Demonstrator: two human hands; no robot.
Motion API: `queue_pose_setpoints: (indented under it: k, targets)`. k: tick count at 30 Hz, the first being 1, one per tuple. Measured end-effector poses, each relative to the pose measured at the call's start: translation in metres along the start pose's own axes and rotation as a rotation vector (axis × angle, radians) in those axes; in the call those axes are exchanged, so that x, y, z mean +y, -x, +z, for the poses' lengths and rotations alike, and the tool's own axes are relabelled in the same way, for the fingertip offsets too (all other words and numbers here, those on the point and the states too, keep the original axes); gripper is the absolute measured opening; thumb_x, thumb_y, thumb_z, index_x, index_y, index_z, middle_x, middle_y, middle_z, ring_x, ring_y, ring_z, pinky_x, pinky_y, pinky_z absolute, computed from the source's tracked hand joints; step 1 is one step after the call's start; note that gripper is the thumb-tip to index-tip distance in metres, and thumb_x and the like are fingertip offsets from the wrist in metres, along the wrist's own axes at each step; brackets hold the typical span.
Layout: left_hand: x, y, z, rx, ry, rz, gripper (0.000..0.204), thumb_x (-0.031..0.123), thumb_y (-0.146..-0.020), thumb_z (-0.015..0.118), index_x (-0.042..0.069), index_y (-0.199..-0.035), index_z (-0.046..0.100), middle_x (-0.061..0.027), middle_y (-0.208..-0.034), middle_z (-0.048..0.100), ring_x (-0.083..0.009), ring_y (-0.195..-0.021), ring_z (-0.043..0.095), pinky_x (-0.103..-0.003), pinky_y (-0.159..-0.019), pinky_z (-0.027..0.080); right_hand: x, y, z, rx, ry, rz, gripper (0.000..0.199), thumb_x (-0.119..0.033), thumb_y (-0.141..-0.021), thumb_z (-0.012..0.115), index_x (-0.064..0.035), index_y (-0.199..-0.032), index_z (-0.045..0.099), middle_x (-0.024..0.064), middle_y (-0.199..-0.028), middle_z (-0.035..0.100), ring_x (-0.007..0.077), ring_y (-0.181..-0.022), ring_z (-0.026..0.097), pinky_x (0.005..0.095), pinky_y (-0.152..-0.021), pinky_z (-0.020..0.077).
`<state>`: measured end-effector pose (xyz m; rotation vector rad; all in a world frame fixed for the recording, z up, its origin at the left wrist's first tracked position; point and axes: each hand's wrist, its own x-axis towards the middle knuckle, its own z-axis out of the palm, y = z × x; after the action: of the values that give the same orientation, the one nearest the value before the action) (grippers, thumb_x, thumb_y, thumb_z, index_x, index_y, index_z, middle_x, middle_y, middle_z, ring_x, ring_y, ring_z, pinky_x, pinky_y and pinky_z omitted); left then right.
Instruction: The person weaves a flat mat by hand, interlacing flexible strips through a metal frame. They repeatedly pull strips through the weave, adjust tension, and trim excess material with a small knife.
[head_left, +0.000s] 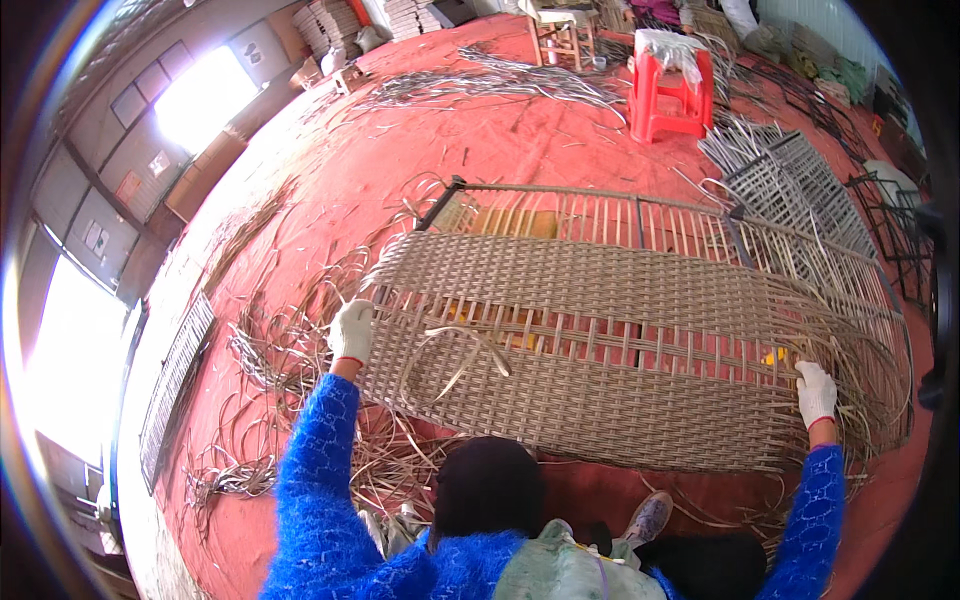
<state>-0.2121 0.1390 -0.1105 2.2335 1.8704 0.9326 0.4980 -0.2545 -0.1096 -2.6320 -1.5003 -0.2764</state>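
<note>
A long metal frame, partly woven with tan wicker strips, lies flat on the red floor in front of me. The woven panel spans almost from one hand to the other. My left hand, in a white glove, is closed on strip ends at the panel's left edge. My right hand, also gloved, grips strands at the panel's right end, where loose strips fan out. A loose strip curls in a loop on the weave near my left hand. Both sleeves are fuzzy blue.
Loose wicker strips litter the floor on the left. A narrow grid panel lies further left. A red plastic stool and a wooden stool stand behind. Stacked woven panels and dark metal frames lie at the right.
</note>
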Motion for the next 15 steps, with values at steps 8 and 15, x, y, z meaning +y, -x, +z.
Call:
queue_pose_setpoints:
  k: [8,15]
  targets:
    - [-0.08,-0.033,0.018,0.035,-0.17,-0.05,0.02,0.025,-0.085,0.057,0.017,-0.098,0.07,-0.0105,-0.096,0.068,-0.0309,-0.093,0.063,-0.041,-0.082,0.049,-0.005,-0.01,-0.007,-0.141,0.044,0.046,0.018,-0.012,-0.078,0.063,-0.0103,-0.095,0.067,0.0144,-0.095,0.062,0.0351,-0.089,0.06,0.0447,-0.079,0.0485]
    - [-0.084,-0.059,0.029,-0.382,-0.188,0.023,0.027,0.031,-0.085,0.055,0.017,-0.104,0.069,-0.0109,-0.103,0.067,-0.0304,-0.099,0.063,-0.04,-0.087,0.048,-0.009,-0.009,-0.01,-0.174,0.098,0.08,0.016,-0.012,-0.078,0.064,-0.0122,-0.093,0.068,0.014,-0.092,0.062,0.0345,-0.088,0.061,0.0447,-0.079,0.0489]
